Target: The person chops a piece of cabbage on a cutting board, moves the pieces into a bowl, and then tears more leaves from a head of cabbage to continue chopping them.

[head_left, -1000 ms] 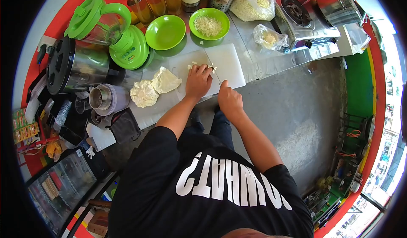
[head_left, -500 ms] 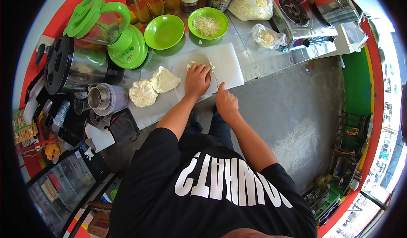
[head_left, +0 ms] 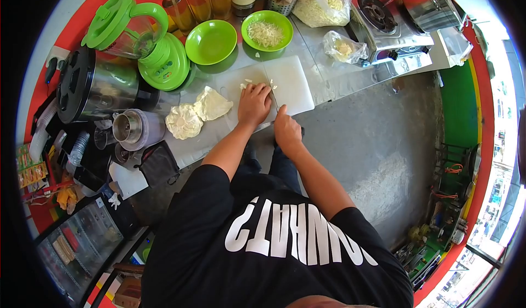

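Note:
My left hand (head_left: pixel 254 104) presses down on the white cutting board (head_left: pixel 296 86) with fingers bent and together, over a pale piece of cabbage that is mostly hidden. Small cabbage bits (head_left: pixel 273 83) lie by its fingertips. My right hand (head_left: pixel 288 128) is closed round the handle of a knife (head_left: pixel 274 96), whose thin blade reaches over the board beside my left fingers. Two cut cabbage chunks (head_left: pixel 212 104) sit on the metal counter left of the board. Behind the board, a green plate (head_left: pixel 288 40) carries shredded cabbage (head_left: pixel 266 33).
A second green plate (head_left: pixel 211 47), a green blender (head_left: pixel 164 64) and pump bottles (head_left: pixel 178 9) stand at the back left. A bag of pale shreds (head_left: pixel 323 6), a small plastic bag (head_left: pixel 345 47) and a gas stove (head_left: pixel 392 36) are to the right. A metal cup (head_left: pixel 129 127) stands left.
My right hand has drawn slightly back and left with the knife. My left hand stays on the board in nearly the same place; the view has shifted a little.

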`<action>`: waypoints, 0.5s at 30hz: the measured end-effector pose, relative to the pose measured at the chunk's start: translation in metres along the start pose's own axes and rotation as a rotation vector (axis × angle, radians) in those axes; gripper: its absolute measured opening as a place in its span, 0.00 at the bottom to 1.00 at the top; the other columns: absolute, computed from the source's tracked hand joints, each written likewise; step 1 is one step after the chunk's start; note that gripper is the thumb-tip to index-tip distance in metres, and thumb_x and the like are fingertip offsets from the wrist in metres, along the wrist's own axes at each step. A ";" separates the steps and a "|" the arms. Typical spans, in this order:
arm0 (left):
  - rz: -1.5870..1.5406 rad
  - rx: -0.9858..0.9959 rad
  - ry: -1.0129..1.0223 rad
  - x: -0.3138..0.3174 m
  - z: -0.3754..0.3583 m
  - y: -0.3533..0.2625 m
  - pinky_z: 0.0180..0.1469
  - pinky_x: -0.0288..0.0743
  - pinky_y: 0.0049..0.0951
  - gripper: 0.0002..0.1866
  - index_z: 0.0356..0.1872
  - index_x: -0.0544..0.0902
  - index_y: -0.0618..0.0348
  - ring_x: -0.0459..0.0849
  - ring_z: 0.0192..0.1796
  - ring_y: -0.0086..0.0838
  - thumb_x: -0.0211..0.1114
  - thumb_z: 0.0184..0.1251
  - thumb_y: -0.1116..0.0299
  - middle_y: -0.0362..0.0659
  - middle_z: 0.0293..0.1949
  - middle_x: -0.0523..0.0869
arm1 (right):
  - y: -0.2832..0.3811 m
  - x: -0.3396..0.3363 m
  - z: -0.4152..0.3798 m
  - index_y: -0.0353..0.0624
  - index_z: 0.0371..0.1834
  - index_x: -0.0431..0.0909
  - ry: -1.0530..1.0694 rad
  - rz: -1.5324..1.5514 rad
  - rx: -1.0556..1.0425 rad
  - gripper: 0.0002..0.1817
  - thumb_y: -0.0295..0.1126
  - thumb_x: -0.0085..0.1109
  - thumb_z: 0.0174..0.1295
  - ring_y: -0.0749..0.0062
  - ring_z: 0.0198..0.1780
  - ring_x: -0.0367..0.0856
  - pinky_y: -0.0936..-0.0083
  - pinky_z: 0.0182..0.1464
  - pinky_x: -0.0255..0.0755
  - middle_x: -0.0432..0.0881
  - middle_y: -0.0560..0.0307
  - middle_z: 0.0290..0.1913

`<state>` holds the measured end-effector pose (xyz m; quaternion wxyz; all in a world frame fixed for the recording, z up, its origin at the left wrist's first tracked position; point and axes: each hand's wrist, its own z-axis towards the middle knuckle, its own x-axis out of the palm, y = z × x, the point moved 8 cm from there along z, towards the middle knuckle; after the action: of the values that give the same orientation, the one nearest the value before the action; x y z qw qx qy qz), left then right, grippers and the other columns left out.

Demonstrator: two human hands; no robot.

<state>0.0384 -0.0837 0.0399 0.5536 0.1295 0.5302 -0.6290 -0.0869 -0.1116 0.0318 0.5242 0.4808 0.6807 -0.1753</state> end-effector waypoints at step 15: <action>-0.023 -0.009 0.009 -0.004 0.000 -0.005 0.54 0.73 0.43 0.09 0.42 0.84 0.57 0.79 0.50 0.42 0.64 0.60 0.72 0.40 0.47 0.85 | 0.013 -0.016 0.002 0.32 0.53 0.64 0.014 0.002 -0.052 0.13 0.25 0.50 0.70 0.39 0.42 0.90 0.51 0.47 0.85 0.88 0.31 0.39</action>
<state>0.0358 -0.0824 0.0453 0.5447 0.1235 0.5370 -0.6322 -0.0757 -0.1143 0.0485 0.5322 0.4689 0.6880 -0.1535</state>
